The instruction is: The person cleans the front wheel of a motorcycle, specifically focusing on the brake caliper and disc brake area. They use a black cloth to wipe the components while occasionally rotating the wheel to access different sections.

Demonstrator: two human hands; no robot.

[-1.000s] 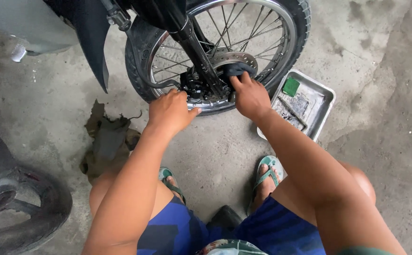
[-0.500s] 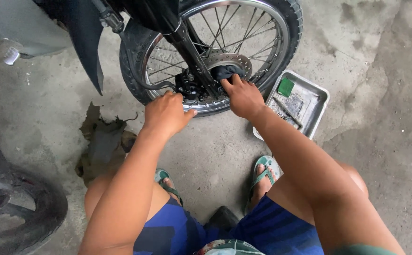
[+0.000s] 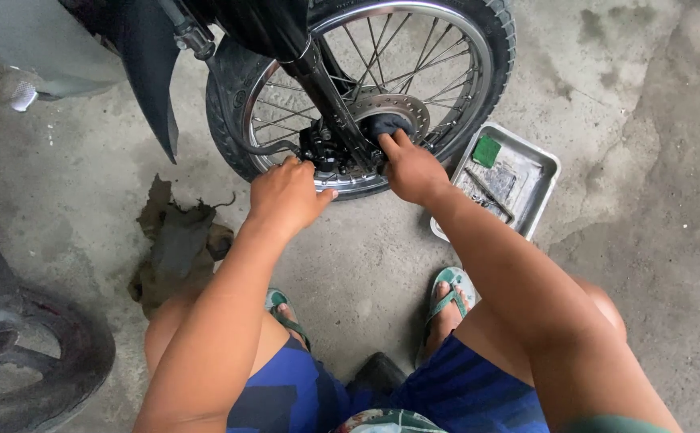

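Against the brake disc [image 3: 402, 108], a dark crumpled rag [image 3: 385, 125].

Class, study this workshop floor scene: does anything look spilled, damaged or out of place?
Yes. Dark, patchy stains mark the concrete floor beyond the wheel, like old spills. A crumpled, dirty rag lies loose on the floor near the left hand. The metal tray sits askew beside the tyre.

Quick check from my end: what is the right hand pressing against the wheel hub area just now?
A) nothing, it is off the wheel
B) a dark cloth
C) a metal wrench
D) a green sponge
B: the right hand presses a dark cloth onto the brake disc of the spoked wheel.
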